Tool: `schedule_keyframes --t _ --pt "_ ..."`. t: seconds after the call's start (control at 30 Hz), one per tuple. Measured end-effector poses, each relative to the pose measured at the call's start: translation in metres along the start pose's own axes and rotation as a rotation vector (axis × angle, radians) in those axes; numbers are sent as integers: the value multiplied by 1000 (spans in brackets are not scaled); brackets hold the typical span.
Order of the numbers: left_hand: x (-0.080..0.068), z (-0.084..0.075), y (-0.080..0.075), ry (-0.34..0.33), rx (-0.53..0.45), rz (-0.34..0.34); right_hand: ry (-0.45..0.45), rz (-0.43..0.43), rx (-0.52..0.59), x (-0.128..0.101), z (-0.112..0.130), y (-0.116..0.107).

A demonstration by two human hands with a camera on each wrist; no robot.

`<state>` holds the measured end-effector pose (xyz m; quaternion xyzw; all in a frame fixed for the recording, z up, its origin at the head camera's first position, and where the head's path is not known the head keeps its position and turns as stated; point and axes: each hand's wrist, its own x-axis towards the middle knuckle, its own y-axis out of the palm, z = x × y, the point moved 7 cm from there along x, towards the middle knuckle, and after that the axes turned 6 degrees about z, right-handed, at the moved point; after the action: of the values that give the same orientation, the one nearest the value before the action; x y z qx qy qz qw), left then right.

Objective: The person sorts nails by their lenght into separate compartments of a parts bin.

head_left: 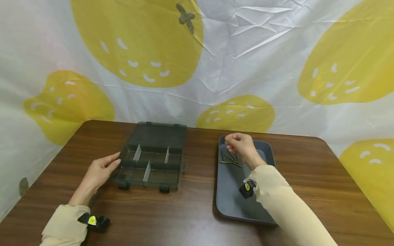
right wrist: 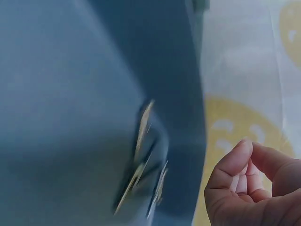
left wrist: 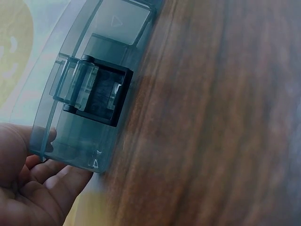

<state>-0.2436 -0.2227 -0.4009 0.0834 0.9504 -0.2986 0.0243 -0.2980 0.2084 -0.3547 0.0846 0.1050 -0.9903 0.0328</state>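
A smoky clear organizer box [head_left: 150, 165] lies open on the brown table [head_left: 191, 218], its lid [head_left: 160, 135] laid back and its divided compartments empty. My left hand [head_left: 103, 167] rests with straight fingers against the box's left side; in the left wrist view the fingers [left wrist: 51, 181] touch the box's corner [left wrist: 80, 146] below its latch [left wrist: 91, 89]. A grey tray [head_left: 229, 198] to the right holds several thin nails [head_left: 231, 160]. My right hand [head_left: 238, 142] hovers over the tray's far end with fingers curled. In the right wrist view the curled hand [right wrist: 249, 188] shows nothing in it, beside the nails [right wrist: 141, 160].
A white cloth with yellow fruit shapes [head_left: 138, 44] hangs behind the table. Bare table top lies between box and tray and along the front edge. The tray's near half [head_left: 227, 205] holds nothing.
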Motion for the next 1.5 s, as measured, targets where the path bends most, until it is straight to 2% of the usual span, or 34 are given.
schedule_keyframes --t 0.17,0.33,0.6,0.77,1.07,1.5 --pt "0 1 -1 -6 -7 -3 12 -32 -45 -7 -18 -29" --pt "0 0 -1 -11 -6 -3 2 -37 -39 -11 -32 -40" --pt "-1 -2 0 3 0 -9 66 -42 -112 -9 -46 -41" --pt "-1 -2 0 4 -3 -11 89 -31 -203 -7 -52 -41" --pt "0 -1 1 -10 -10 -4 57 -68 -385 -4 -51 -39" --pt "0 0 2 -34 -27 9 76 -101 -455 -2 -53 -39"
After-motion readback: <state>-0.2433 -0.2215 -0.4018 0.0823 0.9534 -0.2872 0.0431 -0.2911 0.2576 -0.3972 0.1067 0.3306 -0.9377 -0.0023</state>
